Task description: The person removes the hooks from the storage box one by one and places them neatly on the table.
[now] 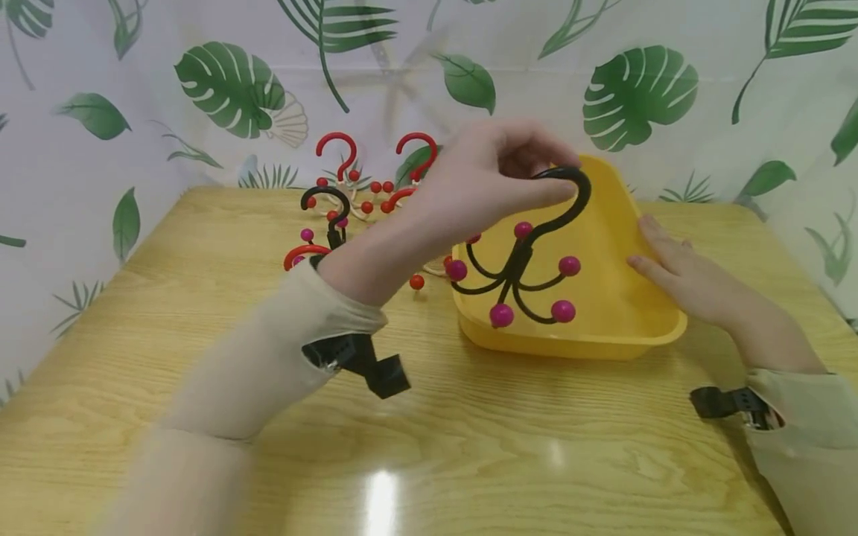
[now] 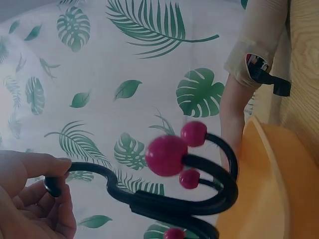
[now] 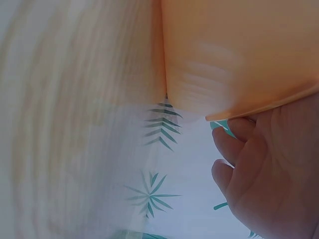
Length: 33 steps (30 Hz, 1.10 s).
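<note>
My left hand (image 1: 479, 175) pinches the curved top of a black multi-arm hook (image 1: 518, 264) between thumb and fingers. The hook hangs over the yellow basin (image 1: 570, 342), its curved arms ending in pink balls (image 2: 167, 155). In the left wrist view, the fingertips (image 2: 61, 167) close on the hook's tip. At the basin's right side, my right hand (image 1: 697, 279) holds the rim, the thumb reaching over it. Several of its fingers (image 3: 229, 144) show outside the wall in the right wrist view. No loose item shows inside the visible part of the basin.
Behind my left forearm, another black hook with pink balls (image 1: 335, 205) stands among several red-topped hooks (image 1: 347, 149) with red balls. Part of this group is hidden by the arm. The wooden table (image 1: 429, 432) meets a leaf-patterned backdrop (image 1: 523, 97) at the back.
</note>
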Each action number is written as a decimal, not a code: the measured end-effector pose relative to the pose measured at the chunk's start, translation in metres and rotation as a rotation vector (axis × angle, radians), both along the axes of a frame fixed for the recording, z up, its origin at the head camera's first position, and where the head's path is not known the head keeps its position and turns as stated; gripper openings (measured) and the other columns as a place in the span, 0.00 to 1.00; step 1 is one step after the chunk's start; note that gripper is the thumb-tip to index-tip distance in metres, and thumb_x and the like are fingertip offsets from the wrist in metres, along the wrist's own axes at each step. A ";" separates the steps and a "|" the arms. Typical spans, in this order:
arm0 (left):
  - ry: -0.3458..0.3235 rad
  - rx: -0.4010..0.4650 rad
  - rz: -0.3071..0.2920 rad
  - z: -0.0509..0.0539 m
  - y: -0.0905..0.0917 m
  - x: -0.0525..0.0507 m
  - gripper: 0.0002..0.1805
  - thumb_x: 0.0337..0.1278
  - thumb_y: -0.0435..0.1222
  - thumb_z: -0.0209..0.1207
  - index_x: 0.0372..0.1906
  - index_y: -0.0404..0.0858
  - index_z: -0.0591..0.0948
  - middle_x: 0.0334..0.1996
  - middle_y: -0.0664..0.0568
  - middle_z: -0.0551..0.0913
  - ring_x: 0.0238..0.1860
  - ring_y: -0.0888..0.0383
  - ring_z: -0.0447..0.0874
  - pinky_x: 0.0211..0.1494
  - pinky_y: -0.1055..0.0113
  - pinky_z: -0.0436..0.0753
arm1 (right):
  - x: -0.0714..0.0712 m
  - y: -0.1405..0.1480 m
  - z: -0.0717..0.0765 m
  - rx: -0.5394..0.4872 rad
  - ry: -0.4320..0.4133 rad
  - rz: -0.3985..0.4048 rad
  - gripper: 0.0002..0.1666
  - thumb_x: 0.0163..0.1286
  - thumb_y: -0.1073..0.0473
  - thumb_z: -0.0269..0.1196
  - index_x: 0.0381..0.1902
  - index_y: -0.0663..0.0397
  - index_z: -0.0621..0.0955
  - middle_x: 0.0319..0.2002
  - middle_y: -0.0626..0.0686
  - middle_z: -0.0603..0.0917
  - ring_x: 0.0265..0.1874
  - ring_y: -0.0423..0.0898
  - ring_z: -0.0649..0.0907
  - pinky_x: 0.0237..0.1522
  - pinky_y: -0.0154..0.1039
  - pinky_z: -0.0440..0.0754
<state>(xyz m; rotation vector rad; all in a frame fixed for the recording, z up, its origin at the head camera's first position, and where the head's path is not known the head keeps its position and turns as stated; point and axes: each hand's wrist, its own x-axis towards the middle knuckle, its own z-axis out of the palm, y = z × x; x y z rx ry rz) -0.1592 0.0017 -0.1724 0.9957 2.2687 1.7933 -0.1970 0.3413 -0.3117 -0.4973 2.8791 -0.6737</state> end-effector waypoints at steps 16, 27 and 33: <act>0.127 -0.131 0.228 -0.044 -0.087 0.028 0.10 0.54 0.36 0.67 0.42 0.41 0.85 0.36 0.57 0.83 0.34 0.60 0.79 0.38 0.64 0.76 | 0.004 -0.001 0.003 -0.024 -0.021 0.007 0.42 0.78 0.46 0.41 0.73 0.60 0.35 0.74 0.55 0.29 0.71 0.58 0.31 0.67 0.53 0.23; 0.085 -0.194 0.282 -0.072 -0.104 0.022 0.10 0.55 0.36 0.66 0.43 0.41 0.85 0.36 0.55 0.81 0.32 0.57 0.75 0.33 0.67 0.74 | 0.005 0.000 0.004 -0.027 -0.013 0.010 0.41 0.78 0.46 0.41 0.74 0.60 0.35 0.74 0.56 0.30 0.71 0.57 0.33 0.67 0.53 0.23; 0.049 -0.201 0.279 -0.082 -0.106 0.021 0.11 0.55 0.36 0.67 0.44 0.40 0.84 0.38 0.57 0.82 0.34 0.58 0.78 0.36 0.64 0.77 | 0.005 -0.001 0.005 -0.033 -0.029 0.003 0.42 0.78 0.46 0.41 0.74 0.57 0.34 0.73 0.55 0.29 0.71 0.57 0.32 0.66 0.54 0.23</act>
